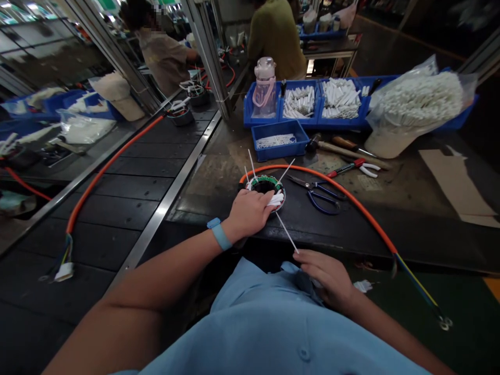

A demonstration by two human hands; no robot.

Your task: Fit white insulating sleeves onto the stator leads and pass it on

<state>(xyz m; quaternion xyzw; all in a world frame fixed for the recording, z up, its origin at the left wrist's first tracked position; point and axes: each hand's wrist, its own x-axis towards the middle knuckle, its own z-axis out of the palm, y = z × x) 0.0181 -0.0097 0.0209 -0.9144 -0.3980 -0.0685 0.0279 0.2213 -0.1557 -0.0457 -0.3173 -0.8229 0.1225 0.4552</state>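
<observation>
A ring-shaped motor stator (264, 179), with green trim and a dark hollow middle, lies at the bench's front edge. My left hand (252, 211) rests on its near left side, thumb and fingers closed on a bundle of white sleeved leads (276, 199). From the near rim a thin white cable tie (287, 233) runs down toward me. My right hand (326, 273) pinches its free end, below the bench edge. Several other ties stick up from the ring. An orange cable (347, 195) leaves its left side, arches behind it and hangs over the front edge at right.
Scissors (322, 195), red-and-white pliers (351, 167) and a hammer (332, 147) lie right of the stator. Behind are a small blue tray (279, 151) of ties, bins (300, 122) of white sleeves and a bottle (264, 88). A conveyor (133, 195) runs at left; co-workers sit beyond.
</observation>
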